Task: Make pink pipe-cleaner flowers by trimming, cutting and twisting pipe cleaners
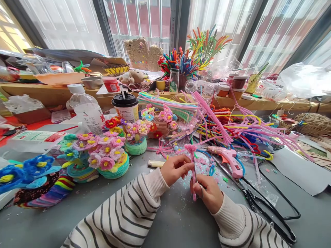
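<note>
A small pink fuzzy pipe-cleaner flower [190,148] stands upright between my two hands, its stem pointing down. My left hand [178,168] pinches the stem just below the flower head, fingers closed. Lower down, my right hand [208,193] is closed around the stem's lower part, where a thin, shiny strip also shows along it; I cannot make out what that strip is. A pink glue gun [229,160] lies on the table to the right of my hands. Glitter and small pink scraps [204,165] are scattered just beyond them.
Finished pipe-cleaner flower pots [115,168] crowd the left, with a lidded cup [125,106] and a plastic bottle [86,110] behind. Loose pipe cleaners [214,120] pile up beyond my hands. A black cable [292,206] loops at right near white paper [302,172].
</note>
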Action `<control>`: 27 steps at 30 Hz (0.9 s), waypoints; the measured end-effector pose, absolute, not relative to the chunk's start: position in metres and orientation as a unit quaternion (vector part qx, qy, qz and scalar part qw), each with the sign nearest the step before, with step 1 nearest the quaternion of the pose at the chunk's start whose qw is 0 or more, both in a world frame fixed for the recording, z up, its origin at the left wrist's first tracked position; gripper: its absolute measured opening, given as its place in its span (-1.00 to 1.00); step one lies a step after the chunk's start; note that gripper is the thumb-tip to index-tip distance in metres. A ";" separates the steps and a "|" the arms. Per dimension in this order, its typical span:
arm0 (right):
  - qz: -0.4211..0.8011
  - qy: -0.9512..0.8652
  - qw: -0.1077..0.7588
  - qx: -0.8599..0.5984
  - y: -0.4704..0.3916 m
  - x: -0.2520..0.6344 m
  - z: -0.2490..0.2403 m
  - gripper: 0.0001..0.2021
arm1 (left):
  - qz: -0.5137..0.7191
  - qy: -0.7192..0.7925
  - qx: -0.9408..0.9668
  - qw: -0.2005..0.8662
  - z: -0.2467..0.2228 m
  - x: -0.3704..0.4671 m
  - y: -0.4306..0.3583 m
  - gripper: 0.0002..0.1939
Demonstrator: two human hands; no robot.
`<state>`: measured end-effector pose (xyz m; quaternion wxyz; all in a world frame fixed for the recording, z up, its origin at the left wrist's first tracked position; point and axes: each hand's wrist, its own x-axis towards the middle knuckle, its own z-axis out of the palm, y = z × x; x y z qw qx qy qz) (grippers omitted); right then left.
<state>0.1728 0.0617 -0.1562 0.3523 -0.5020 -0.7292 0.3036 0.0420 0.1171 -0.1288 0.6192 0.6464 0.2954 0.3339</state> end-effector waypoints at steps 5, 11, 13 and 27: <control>0.311 -0.722 0.348 -0.511 0.061 0.173 -0.154 -0.45 | 0.324 0.295 0.651 0.621 -0.130 0.042 0.116 -0.78; 0.294 -0.712 0.366 -0.522 0.062 0.174 -0.155 -0.54 | 0.333 0.299 0.650 0.614 -0.128 0.043 0.117 -0.75; 0.283 -0.707 0.372 -0.531 0.062 0.174 -0.156 -0.56 | 0.337 0.306 0.645 0.614 -0.127 0.042 0.117 -0.75; 0.310 -0.711 0.358 -0.520 0.063 0.174 -0.156 -0.53 | 0.309 0.290 0.657 0.623 -0.133 0.042 0.118 -0.77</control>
